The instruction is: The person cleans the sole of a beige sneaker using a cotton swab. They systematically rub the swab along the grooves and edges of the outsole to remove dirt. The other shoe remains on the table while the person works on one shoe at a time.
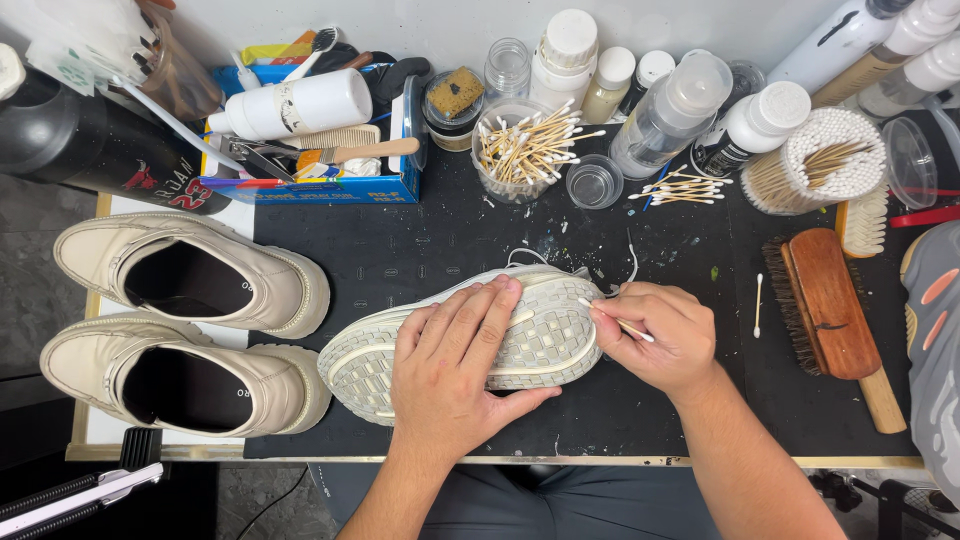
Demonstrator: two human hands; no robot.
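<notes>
Left hand point(450, 370) spread flat on upturned sneaker's point(460, 335) ridged rubber sole; right hand point(655, 335) pinches cotton swab point(615, 320).

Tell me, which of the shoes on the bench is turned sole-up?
The white sneaker under the left hand, its tread facing up. The two cream shoes at the left sit upright, openings showing.

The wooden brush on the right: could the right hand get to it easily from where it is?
Probably yes. The wooden brush lies in the open on the mat just beside the right hand, with nothing between them. That hand does hold a cotton swab, so it might need to put it down first.
</notes>
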